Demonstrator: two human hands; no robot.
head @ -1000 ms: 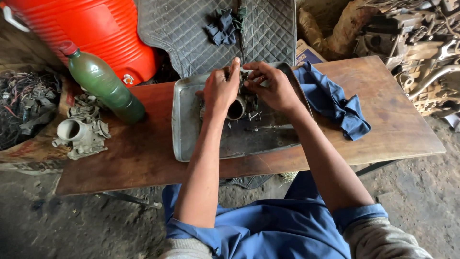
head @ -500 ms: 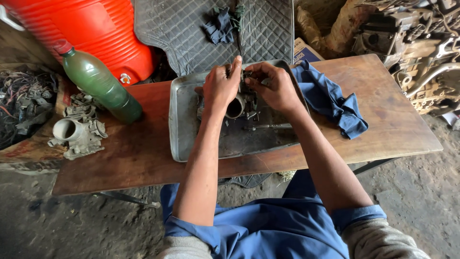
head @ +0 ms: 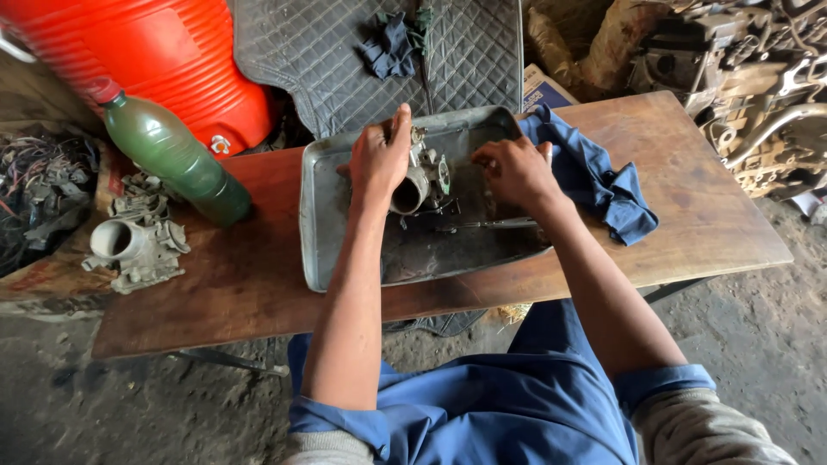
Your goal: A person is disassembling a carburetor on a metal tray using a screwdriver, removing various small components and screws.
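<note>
Metal tray (head: pixel 345 215), dished, grimy, sat mid-bench on the wooden table (head: pixel 706 189), evidently to catch dirt and small parts. In it, toward 12 o'clock, lay a carburettor body (head: pixel 422 176), bore facing the person. The left hand (head: pixel 379 159) was clamped over its top, steadying it; the right hand (head: pixel 515 170), apart at 3 o'clock of the part, rested fingers-down on the tray floor, grip not discernible. A slim metal tool (head: pixel 487 225) lay loose beneath. Blue rag (head: pixel 603 181) at 3 o'clock of the tray; green bottle (head: pixel 172 155) and spare casting (head: pixel 138 245) at 9 o'clock.
</note>
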